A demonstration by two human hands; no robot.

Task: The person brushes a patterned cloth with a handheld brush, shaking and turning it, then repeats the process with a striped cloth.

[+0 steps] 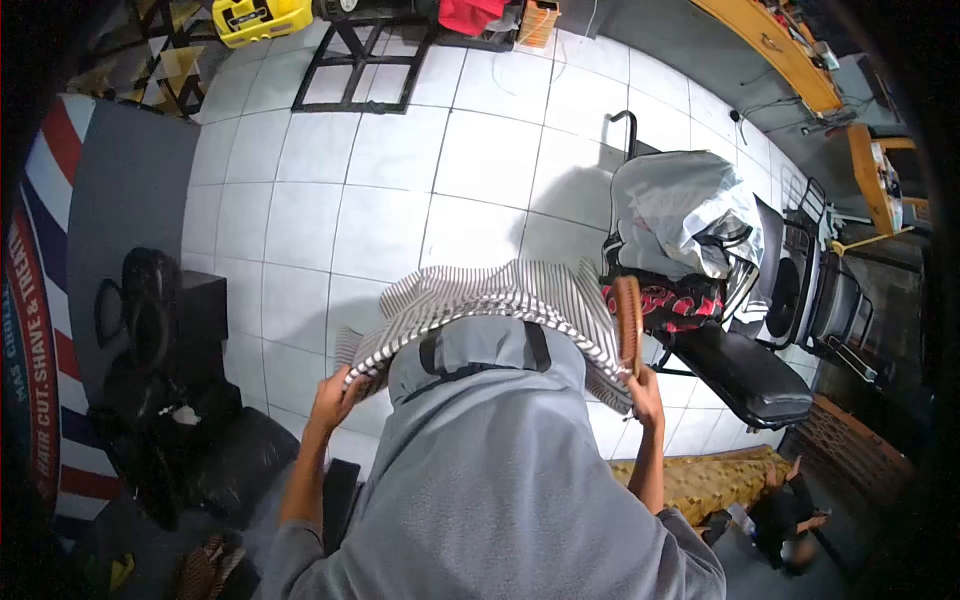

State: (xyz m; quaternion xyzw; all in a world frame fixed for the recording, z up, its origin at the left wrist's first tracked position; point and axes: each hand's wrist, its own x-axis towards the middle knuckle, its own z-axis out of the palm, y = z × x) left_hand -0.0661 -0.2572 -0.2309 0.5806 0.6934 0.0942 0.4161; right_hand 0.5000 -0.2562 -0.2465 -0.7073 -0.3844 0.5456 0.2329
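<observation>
A black-and-white striped cloth [480, 290], which looks like a barber cape, stretches in front of my waist. My left hand [334, 398] is closed round its left edge. At the other end my right hand [648, 394] grips the cloth's right edge together with a brown brush [628, 320]. The brush stands upright above that hand, its bristles along one side. Between the two hands the cloth's near edge curves across my grey clothing [500, 430].
A barber chair [745, 375] at right carries a grey cape [680, 205] and a red-and-black cloth [675, 303]. Black seating [230, 460] stands at left. A black frame [365, 65] and a yellow case [260, 20] lie ahead. Another person [785, 515] sits at lower right.
</observation>
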